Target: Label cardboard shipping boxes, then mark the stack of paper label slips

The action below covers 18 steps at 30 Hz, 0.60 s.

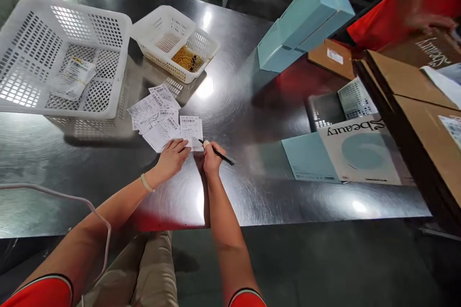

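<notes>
My right hand (213, 157) grips a black pen (224, 157), its tip at the right part of a white printed slip (191, 127). That slip seems to lie on others, with one edge showing behind it. My left hand (174, 157) rests with fingers stretched out over the lower edges of the papers and holds nothing. Left of the slip, several more printed slips (153, 112) with barcodes lie in a loose, overlapping fan on the metal table (252, 192). A pale band circles my left wrist.
A large white basket (124, 33) with packets (75, 76) stands left; a smaller divided basket (162, 64) holds yellow rubber bands (185, 60). Light-blue boxes (302, 24) stand at the back right, another box (309, 156) lies below. Brown cartons (428, 129) and a person in red (382, 19) are right.
</notes>
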{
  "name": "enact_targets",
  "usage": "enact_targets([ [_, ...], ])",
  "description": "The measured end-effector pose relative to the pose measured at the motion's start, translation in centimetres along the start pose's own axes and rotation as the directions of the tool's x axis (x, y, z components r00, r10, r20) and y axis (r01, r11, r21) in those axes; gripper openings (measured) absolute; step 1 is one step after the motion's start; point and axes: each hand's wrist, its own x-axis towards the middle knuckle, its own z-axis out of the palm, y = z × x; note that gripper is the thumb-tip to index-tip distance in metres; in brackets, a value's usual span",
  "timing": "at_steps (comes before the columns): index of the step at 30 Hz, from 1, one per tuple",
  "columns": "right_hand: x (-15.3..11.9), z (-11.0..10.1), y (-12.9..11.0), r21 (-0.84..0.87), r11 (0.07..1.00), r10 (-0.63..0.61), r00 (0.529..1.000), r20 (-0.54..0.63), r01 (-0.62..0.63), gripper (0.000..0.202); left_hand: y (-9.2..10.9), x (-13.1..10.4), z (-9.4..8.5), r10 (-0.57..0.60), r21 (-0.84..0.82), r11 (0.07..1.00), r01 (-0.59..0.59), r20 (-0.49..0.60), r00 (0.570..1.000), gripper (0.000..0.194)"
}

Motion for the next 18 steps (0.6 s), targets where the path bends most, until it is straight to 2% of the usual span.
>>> enact_targets([
  [3,0.1,0.3,0.1,-0.016,1.000,-0.010,1.000,-0.025,0.009,0.045,-0.1,-0.1,-0.1,0.000,0.004,1.000,0.000,0.019,1.000,0.039],
  [12,0.4,-0.1,-1.8,-0.064,0.997,0.045,0.998,0.050,-0.042,0.042,-0.4,-0.2,-0.2,0.008,0.005,1.000,-0.009,0.051,0.999,0.041],
  [18,0.3,0.9,-1.2,-0.170,0.984,-0.031,0.996,0.086,0.045,0.042,-0.7,-0.3,-0.2,0.015,-0.004,1.000,-0.015,0.048,0.999,0.040],
])
